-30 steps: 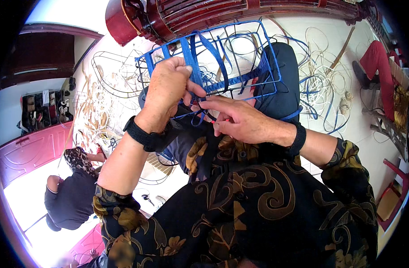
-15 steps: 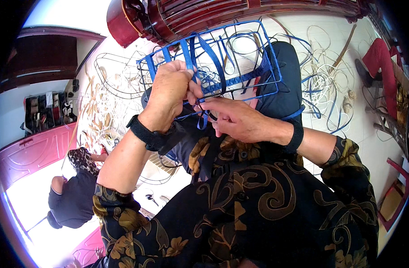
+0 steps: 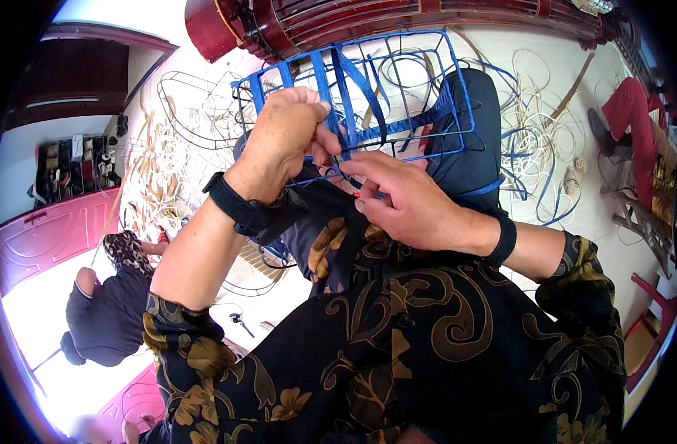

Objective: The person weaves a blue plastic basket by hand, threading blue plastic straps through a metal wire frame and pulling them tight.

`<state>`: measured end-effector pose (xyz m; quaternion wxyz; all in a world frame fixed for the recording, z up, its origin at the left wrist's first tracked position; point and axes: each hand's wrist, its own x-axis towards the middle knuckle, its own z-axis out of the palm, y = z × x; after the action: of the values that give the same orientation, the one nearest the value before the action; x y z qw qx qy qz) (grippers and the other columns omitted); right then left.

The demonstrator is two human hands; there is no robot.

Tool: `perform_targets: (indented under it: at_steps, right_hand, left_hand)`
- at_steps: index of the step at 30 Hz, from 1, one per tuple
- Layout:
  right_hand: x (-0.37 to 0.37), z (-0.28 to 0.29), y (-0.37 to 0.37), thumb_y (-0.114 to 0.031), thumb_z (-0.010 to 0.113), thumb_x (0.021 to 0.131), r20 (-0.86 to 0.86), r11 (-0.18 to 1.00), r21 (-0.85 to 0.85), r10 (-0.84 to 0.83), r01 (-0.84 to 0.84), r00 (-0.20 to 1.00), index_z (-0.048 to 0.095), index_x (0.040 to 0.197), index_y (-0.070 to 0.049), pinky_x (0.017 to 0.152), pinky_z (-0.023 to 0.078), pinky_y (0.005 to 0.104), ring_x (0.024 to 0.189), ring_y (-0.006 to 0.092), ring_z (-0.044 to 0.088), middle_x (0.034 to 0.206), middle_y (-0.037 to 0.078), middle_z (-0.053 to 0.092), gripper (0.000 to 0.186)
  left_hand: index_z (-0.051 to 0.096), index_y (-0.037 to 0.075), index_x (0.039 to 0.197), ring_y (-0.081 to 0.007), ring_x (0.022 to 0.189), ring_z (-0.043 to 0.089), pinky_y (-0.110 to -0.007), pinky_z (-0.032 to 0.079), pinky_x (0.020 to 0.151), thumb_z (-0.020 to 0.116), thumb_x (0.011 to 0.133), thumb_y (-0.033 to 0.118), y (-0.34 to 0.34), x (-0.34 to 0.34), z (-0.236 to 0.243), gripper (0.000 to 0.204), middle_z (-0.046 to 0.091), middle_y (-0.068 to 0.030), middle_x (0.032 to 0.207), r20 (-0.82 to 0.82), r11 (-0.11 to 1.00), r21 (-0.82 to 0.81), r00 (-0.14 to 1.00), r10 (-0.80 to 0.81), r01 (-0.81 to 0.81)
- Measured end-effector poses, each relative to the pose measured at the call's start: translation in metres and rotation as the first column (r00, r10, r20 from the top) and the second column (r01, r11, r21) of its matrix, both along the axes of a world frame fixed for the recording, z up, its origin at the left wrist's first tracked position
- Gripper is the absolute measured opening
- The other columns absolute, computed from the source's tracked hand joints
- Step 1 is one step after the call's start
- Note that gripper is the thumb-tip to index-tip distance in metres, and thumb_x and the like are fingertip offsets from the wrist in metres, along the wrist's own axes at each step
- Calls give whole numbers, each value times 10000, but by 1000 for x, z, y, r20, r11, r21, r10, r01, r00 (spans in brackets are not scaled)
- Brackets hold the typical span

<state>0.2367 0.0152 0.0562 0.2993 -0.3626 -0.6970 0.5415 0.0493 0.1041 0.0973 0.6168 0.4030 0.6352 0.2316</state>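
Note:
A wire basket frame (image 3: 468, 96), wrapped along its edges in blue strip, rests across my lap. Several flat blue straps (image 3: 320, 78) run over its left side. My left hand (image 3: 286, 133) is closed at the near edge of the frame, its thumb and fingers pinching one blue strap. Close beside it, my right hand (image 3: 416, 200) is closed around a small tool (image 3: 383, 195) with red and blue on its handle; its dark front part points at the strap by my left fingertips. The tool's exact kind is mostly hidden by my fingers.
Dark red wooden furniture (image 3: 397, 16) stands just beyond the frame. Loose pale and blue strips (image 3: 545, 159) litter the floor on both sides. A person in dark clothing (image 3: 113, 311) sits at the lower left; another person's red-clad leg (image 3: 634, 122) shows at the right.
The frame has shifted slightly to the right in view. My right hand has turned and the red and blue tool now shows in it; the small blue loop below the edge is less visible.

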Motion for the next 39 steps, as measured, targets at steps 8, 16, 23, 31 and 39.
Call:
perform_targets:
  at_steps: [8, 16, 23, 31, 39]
  right_hand:
    - [-6, 1, 4, -8, 641, 865, 63, 999, 44, -7, 4, 998, 571, 1277, 27, 701, 531, 332, 750, 207, 655, 1186, 182, 618, 419]
    - [4, 1, 9, -43, 637, 921, -39, 976, -213, 43, -50, 998, 570, 1329, 5, 634, 492, 247, 694, 69, 604, 891, 45, 641, 416]
    - [5, 15, 10, -75, 609, 960, 15, 931, -362, 52, -43, 999, 569, 1361, -10, 599, 456, 224, 632, 51, 571, 698, -15, 586, 409]
    - [1, 17, 5, -62, 582, 966, 41, 917, -398, -14, 29, 999, 609, 1328, -25, 569, 438, 216, 639, 47, 559, 728, -3, 622, 365]
    - [-4, 14, 8, -83, 615, 991, -143, 715, -698, -160, 15, 977, 662, 1209, -21, 571, 396, 175, 626, 33, 471, 892, 29, 663, 231]
  left_hand:
    - [618, -78, 1112, -182, 557, 675, -284, 514, 498, 613, 887, 27, -36, 0, 2, 248, 682, -131, 769, -292, 918, 376, 956, -13, 128]
    - [647, 18, 1137, -258, 642, 633, -335, 514, 607, 663, 827, -42, -112, -8, -40, 316, 635, -135, 806, -382, 746, 615, 924, 0, 254]
    - [666, 23, 1053, -269, 644, 648, -339, 502, 594, 687, 851, -4, -112, -1, -65, 205, 635, -156, 781, -280, 657, 742, 953, 118, 137]
    - [648, 35, 828, -312, 618, 624, -375, 485, 566, 708, 812, 45, -120, 7, -52, 63, 591, -144, 712, -332, 788, 598, 940, 76, 148]
    - [636, 29, 772, -304, 700, 605, -390, 482, 625, 705, 793, 32, -136, -9, -37, 72, 578, -123, 778, -147, 640, 673, 915, -376, 371]
